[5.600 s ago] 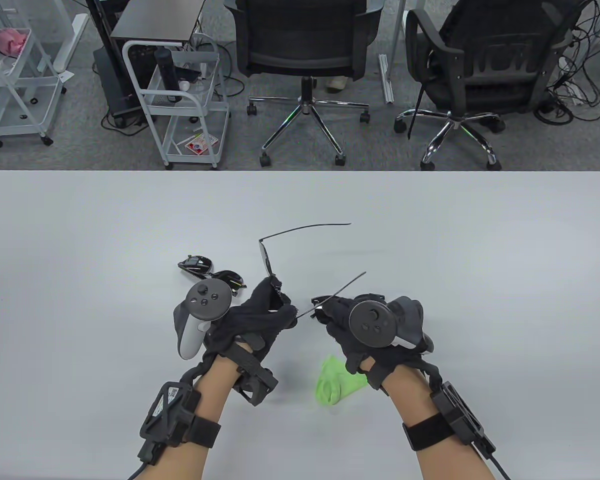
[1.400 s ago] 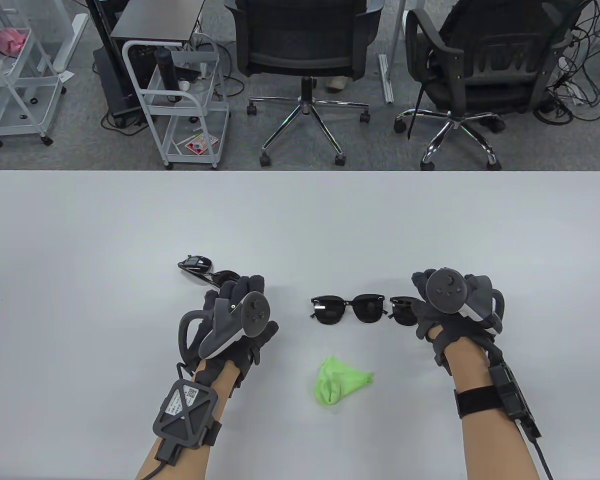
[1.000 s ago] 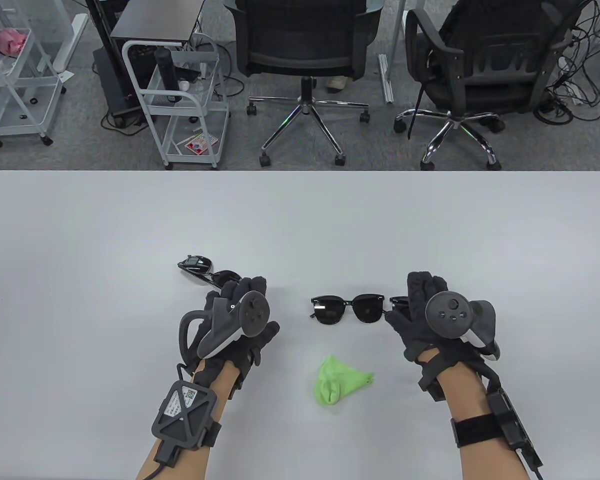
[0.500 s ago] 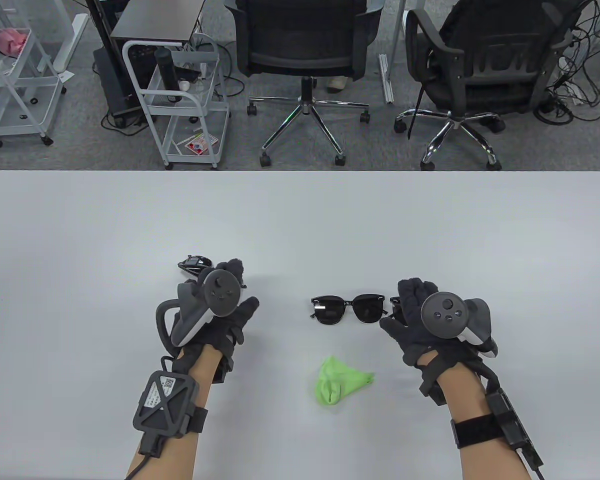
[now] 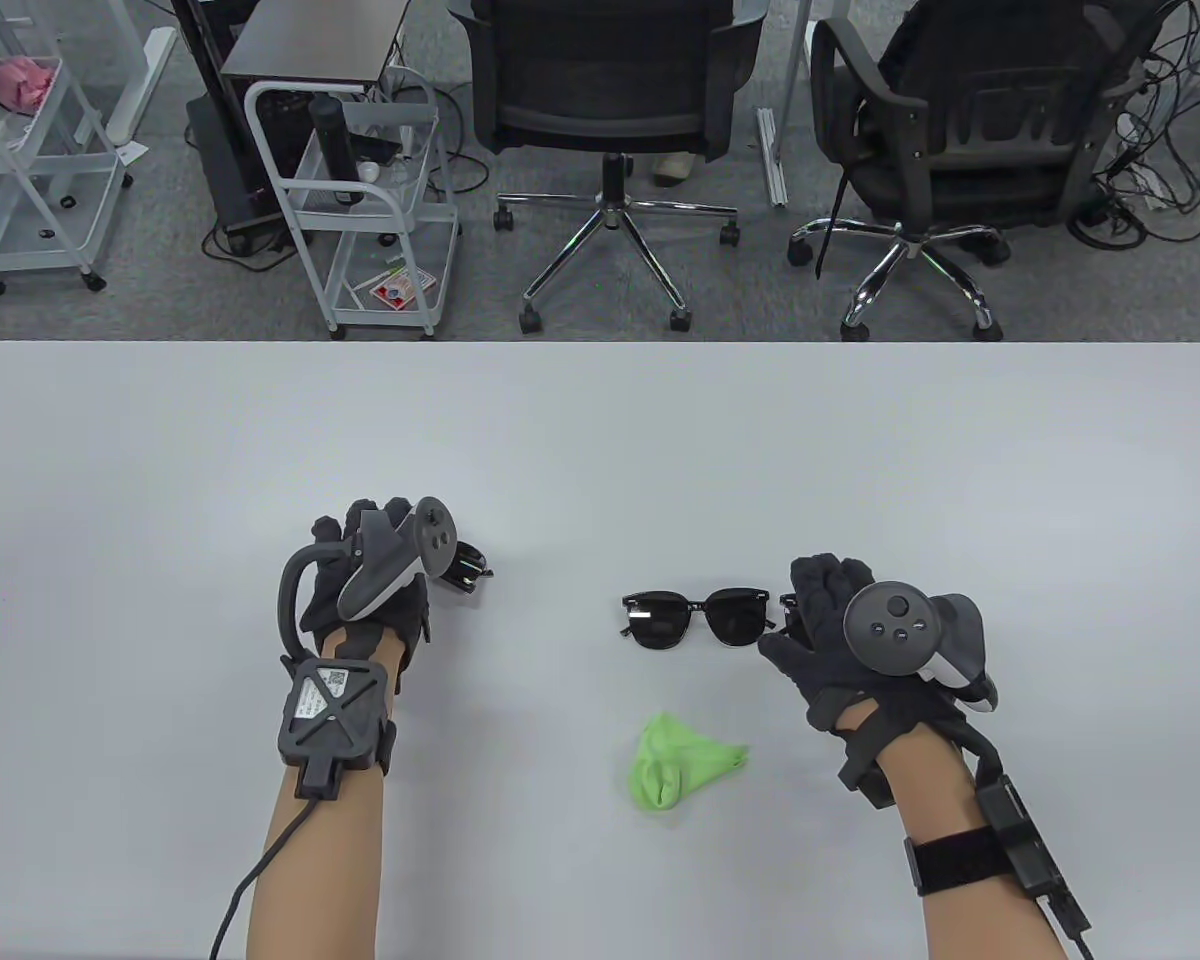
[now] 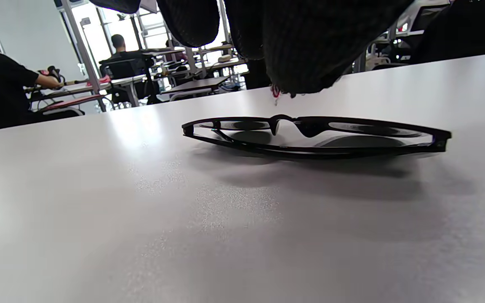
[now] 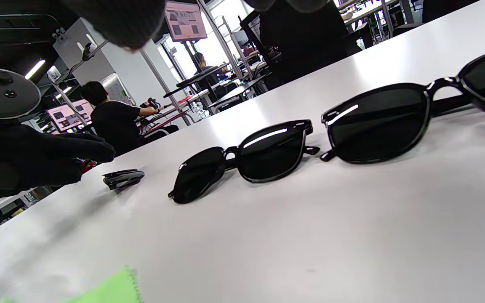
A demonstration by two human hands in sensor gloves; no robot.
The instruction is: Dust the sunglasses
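Green cloth [image 5: 682, 770]: nearest me, crumpled on the white table [image 5: 600, 440], between my two forearms; nothing touches it. A corner of it also shows at the bottom of the right wrist view [image 7: 107, 290].

Right hand [image 5: 850, 640]: hovering at the right end of the row of glasses, fingers loosely extended and spread, thumb pointing left toward the middle pair. I see nothing held in it.

Rightmost sunglasses [image 7: 415, 113]: almost wholly under my right hand in the table view; the right wrist view shows a black frame with dark lenses, lying just right of the middle pair.

Middle sunglasses [image 5: 698, 618]: folded, glossy black frame, dark lenses with a pale glint on the left one, lying flat, front toward me, at the table's centre.

Left hand [image 5: 365, 590]: over the left pair, fingers hanging down just above its frame in the left wrist view. Whether they touch it I cannot tell; no pinch or grip is visible.

Left sunglasses [image 6: 316, 136]: thin black frame, folded and flat on the table; in the table view only the right lens [image 5: 465, 563] peeks out past the tracker.

Far side: two office chairs [image 5: 610, 90] and a white trolley [image 5: 360, 200] beyond the table edge.
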